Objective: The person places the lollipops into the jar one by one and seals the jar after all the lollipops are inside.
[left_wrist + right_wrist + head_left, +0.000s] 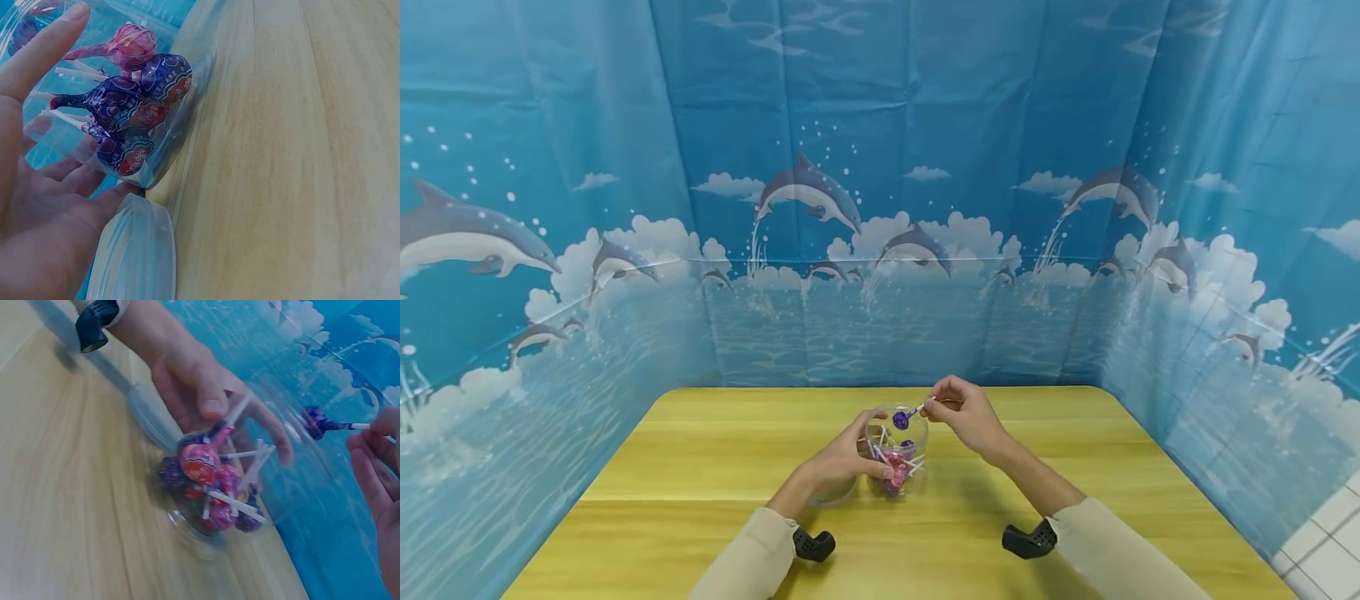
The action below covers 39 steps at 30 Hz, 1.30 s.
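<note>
A clear plastic jar [917, 454] stands on the table with several wrapped lollipops [200, 464] inside, pink, red and purple, their white sticks pointing various ways. My left hand [842, 458] grips the jar from its left side, thumb in front and fingers behind. In my right hand [966, 417] the white stick of a purple lollipop [901, 420] is pinched between thumb and fingers. That lollipop's head hangs at the jar's open mouth, as the right wrist view [314, 422] also shows. Through the clear wall, purple and pink lollipops [132, 47] are visible in the left wrist view.
A translucent round lid [140, 250] lies on the table beside the jar, partly behind my left wrist. The yellow wood-grain table [700, 467] extends around both hands. A blue curtain printed with dolphins [880, 325] hangs beyond its far edge and along both sides.
</note>
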Each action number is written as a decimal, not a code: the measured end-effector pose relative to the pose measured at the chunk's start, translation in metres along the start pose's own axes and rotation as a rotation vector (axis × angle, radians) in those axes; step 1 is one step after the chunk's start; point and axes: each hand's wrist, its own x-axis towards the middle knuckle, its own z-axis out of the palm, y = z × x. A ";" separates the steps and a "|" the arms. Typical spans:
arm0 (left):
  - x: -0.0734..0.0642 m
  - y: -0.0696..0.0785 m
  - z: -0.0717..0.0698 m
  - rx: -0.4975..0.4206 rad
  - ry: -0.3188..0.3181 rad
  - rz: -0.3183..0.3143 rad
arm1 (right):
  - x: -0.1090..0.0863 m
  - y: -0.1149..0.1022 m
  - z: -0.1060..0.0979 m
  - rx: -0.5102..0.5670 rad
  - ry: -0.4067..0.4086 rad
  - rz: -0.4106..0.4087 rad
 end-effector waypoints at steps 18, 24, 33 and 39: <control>0.003 0.001 -0.003 0.039 -0.008 0.002 | 0.015 -0.005 0.017 -0.276 -0.117 -0.091; 0.003 0.003 -0.004 0.053 -0.012 0.009 | 0.018 -0.010 0.016 -0.317 -0.152 -0.146; 0.003 0.002 -0.004 0.027 -0.018 -0.004 | 0.011 0.000 0.014 -0.304 -0.045 -0.128; 0.001 0.001 -0.003 0.028 -0.012 -0.010 | 0.002 0.015 0.012 -0.187 -0.112 -0.064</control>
